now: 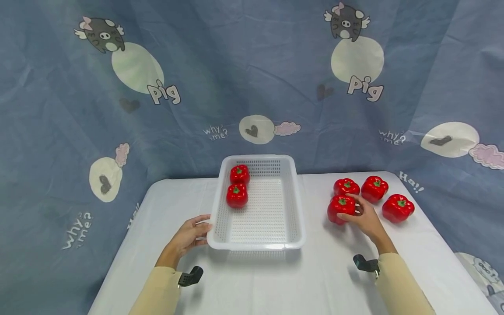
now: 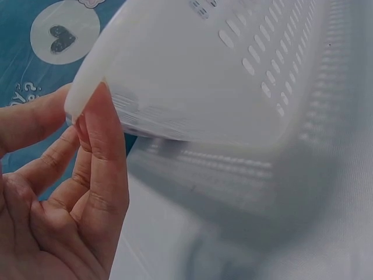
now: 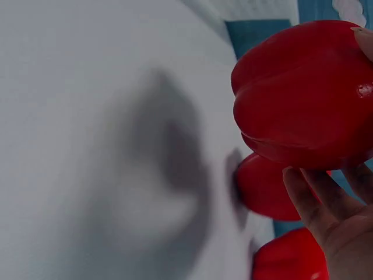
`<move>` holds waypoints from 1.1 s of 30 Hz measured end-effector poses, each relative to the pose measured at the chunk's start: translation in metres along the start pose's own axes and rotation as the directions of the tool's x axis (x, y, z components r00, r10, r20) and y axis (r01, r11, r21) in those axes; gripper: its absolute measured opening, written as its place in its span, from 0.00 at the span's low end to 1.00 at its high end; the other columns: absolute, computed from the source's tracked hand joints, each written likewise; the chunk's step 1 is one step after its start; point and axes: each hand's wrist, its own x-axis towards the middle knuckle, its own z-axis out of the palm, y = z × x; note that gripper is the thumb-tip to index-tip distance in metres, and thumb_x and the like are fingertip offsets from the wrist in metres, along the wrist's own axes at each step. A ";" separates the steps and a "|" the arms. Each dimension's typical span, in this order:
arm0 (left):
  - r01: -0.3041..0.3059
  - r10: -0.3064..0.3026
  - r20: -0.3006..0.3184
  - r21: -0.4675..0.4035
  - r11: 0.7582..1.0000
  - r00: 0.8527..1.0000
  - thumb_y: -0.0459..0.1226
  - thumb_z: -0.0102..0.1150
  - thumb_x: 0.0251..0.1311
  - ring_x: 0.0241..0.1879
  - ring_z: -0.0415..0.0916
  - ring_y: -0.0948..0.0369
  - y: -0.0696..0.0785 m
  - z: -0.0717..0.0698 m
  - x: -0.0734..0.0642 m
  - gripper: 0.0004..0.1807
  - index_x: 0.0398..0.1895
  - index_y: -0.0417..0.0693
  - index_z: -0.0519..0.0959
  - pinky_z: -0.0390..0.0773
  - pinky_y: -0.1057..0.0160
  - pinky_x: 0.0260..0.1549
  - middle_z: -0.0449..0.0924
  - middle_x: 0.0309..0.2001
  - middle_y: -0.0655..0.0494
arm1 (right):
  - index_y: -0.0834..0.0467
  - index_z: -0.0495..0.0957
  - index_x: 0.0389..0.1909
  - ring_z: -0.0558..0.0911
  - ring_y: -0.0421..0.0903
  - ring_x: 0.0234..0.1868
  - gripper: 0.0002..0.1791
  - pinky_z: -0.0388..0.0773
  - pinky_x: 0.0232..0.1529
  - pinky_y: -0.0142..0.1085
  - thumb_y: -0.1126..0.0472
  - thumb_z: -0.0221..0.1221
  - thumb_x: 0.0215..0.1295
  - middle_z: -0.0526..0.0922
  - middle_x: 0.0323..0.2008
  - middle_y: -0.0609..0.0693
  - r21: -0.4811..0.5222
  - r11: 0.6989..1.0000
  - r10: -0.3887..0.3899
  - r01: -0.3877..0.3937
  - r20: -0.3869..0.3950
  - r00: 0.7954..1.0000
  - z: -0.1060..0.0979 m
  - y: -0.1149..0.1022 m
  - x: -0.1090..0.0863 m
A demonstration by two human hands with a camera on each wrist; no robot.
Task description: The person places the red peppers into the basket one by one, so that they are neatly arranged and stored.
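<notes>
A white perforated plastic basket (image 1: 257, 246) stands at the middle of the table, with two red bell peppers (image 1: 237, 195) along its left side. My left hand (image 1: 189, 238) pinches the basket's left rim near the front corner; the left wrist view shows thumb and fingers on the rim (image 2: 93, 87). To the right, my right hand (image 1: 364, 216) grips another red bell pepper (image 1: 339, 209) between thumb and fingers. In the right wrist view this pepper (image 3: 303, 96) is held above the table, its shadow on the cloth. Behind the hand sit three more red peppers (image 1: 397, 208).
A white cloth covers the table (image 1: 267, 284). Behind it hangs a blue curtain (image 1: 197, 87) printed with pigs and words, close to the table's back edge. Dark wrist straps (image 1: 190, 276) sit at both sleeves.
</notes>
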 end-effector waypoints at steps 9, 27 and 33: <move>0.005 -0.005 -0.001 0.001 1.000 1.000 0.40 0.63 0.51 0.34 0.78 0.57 0.001 -0.001 -0.001 0.32 0.60 0.42 0.66 0.81 0.57 0.35 0.79 0.45 0.48 | 0.50 0.50 0.68 0.57 0.64 0.62 0.54 0.74 0.47 0.54 0.43 0.68 0.40 0.54 0.65 0.62 -0.003 1.000 -0.024 0.024 0.012 1.000 0.002 -0.023 0.001; 0.008 -0.008 0.007 -0.020 1.000 1.000 0.40 0.63 0.51 0.34 0.78 0.56 0.001 -0.003 0.000 0.31 0.60 0.42 0.66 0.81 0.57 0.35 0.79 0.45 0.48 | 0.52 0.57 0.65 0.66 0.59 0.60 0.47 0.75 0.48 0.48 0.51 0.70 0.43 0.63 0.61 0.57 0.050 0.983 -0.178 0.175 0.079 0.981 0.018 -0.072 0.007; 0.016 -0.016 0.008 -0.016 1.000 1.000 0.40 0.63 0.51 0.34 0.78 0.56 -0.001 -0.003 0.001 0.31 0.60 0.43 0.66 0.81 0.57 0.35 0.79 0.44 0.49 | 0.52 0.58 0.64 0.67 0.59 0.58 0.46 0.77 0.45 0.47 0.54 0.70 0.43 0.64 0.60 0.58 0.068 0.979 -0.196 0.191 0.092 0.976 0.028 -0.084 0.009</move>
